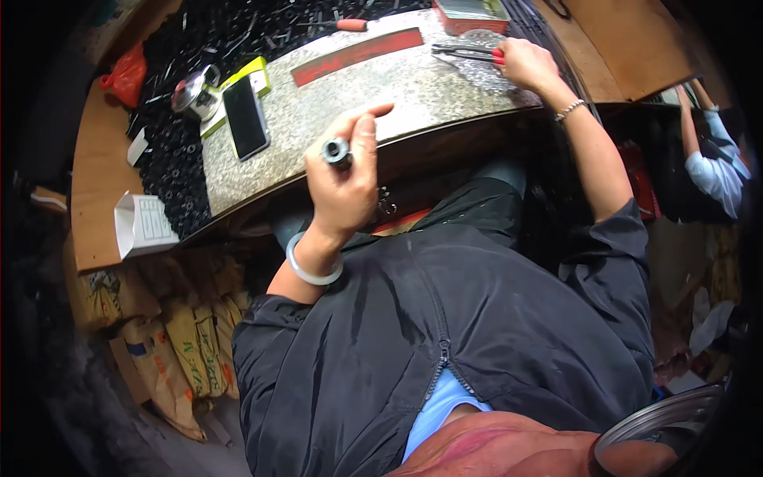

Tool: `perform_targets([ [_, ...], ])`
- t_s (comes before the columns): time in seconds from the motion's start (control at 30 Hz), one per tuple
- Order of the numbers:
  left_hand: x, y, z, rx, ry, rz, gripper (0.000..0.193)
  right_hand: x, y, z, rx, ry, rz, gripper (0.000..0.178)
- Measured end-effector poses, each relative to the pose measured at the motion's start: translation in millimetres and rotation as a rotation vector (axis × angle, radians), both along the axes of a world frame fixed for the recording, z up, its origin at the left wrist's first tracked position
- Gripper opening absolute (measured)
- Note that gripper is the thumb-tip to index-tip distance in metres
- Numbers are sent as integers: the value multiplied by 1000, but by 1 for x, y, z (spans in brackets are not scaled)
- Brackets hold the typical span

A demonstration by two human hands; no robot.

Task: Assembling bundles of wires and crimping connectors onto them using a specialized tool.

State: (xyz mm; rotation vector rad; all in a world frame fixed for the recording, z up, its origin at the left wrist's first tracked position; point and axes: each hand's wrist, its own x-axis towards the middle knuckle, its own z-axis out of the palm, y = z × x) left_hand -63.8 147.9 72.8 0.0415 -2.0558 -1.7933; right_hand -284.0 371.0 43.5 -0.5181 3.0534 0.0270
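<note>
My left hand is raised in front of the near edge of the speckled worktop. Its fingers curl around a dark tubular part whose round hollow end faces up. At the far right of the worktop, my right hand is closed on the red handles of pliers. The pliers' dark jaws point left, over a crumpled clear plastic bag. A flat red strip lies between the two hands, farther back. How the left fingertips press on the part is partly hidden.
A phone leans on a yellow box beside a shiny metal object. Small black parts heap at left and back, near a red-handled tool. A red tray stands back right; another person sits far right.
</note>
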Motion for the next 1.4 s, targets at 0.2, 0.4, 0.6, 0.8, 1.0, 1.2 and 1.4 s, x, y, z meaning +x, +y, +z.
perform_targets([
  [0.2, -1, 5, 0, 63, 7, -41, 18, -3, 7, -10, -21, 55, 36, 23],
  [0.4, 0, 6, 2, 36, -6, -49, 18, -10, 3, -16, 5, 85, 63, 26],
  [0.6, 1, 3, 3, 3, 9, -29, 17, 3, 4, -5, -132, 125, 28, 27],
  [0.8, -1, 6, 4, 13, -6, -50, 17, 19, 9, -5, -423, 242, 63, 23],
  [1.0, -6, 13, -2, 6, 46, -18, 17, 126, -53, 31, -1171, 217, 790, 10],
  [1.2, -9, 13, -12, 134, 142, -110, 19, 161, -87, 31, -1255, 445, 950, 23],
  [1.4, -2, 11, -7, 97, 169, -96, 19, 166, -96, 32, -1297, 449, 945, 22],
])
